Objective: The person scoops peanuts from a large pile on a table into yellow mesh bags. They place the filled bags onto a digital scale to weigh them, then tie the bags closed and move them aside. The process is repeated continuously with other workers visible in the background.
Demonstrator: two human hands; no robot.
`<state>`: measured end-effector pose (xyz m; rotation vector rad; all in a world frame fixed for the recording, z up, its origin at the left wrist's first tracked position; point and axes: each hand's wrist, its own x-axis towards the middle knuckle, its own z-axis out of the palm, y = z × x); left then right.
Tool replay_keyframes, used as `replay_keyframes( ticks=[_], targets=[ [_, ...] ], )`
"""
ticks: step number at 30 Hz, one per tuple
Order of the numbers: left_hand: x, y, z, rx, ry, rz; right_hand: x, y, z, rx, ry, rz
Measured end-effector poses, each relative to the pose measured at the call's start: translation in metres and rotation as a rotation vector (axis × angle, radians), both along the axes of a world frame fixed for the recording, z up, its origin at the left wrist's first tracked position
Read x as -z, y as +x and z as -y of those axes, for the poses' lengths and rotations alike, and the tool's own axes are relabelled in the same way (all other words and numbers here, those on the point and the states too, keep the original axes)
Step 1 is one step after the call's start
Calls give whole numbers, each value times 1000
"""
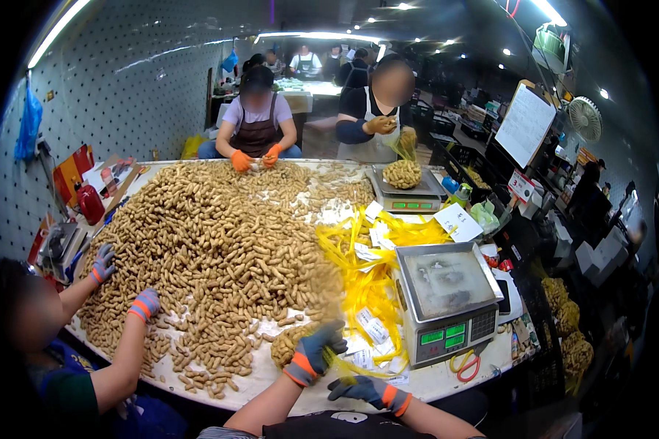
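Both my hands wear grey gloves with orange cuffs at the table's near edge. My left hand (315, 354) is closed, somewhat blurred, on the yellow mesh at the neck of a mesh bag of peanuts (288, 345). The filled bag lies against its left side, partly hidden. Yellow netting trails from this hand toward the right. My right hand (370, 393) is beside that netting, its fingers stretched out to the left and apparently holding nothing. Close by on the right lie flat yellow mesh bags (355, 282) with white labels (373, 326).
A large heap of peanuts (212, 241) covers the left table. A scale (447, 293) and scissors (465, 366) are at my right. A co-worker's gloved hands (145, 304) reach in from the left. Across sit another person and a second scale (406, 194) bearing a filled bag.
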<state>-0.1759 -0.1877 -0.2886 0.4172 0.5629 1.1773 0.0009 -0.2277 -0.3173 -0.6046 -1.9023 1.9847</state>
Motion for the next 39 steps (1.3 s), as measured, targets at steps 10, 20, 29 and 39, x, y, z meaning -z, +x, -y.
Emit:
replay_keyframes(
  ticks=[10, 20, 29, 39],
  targets=[
    [-13, -43, 5, 393, 362, -783, -44, 42, -19, -39, 582, 140],
    [-134, -66, -2, 295, 805, -1520, -127, -31, -111, 332, 1374, 177],
    [-38, -63, 16, -177, 815, -963, 0, -27, -95, 157, -42, -138],
    [-26, -52, 55, 447, 142, -200, 45, -55, -19, 421, 482, -59]
  ],
)
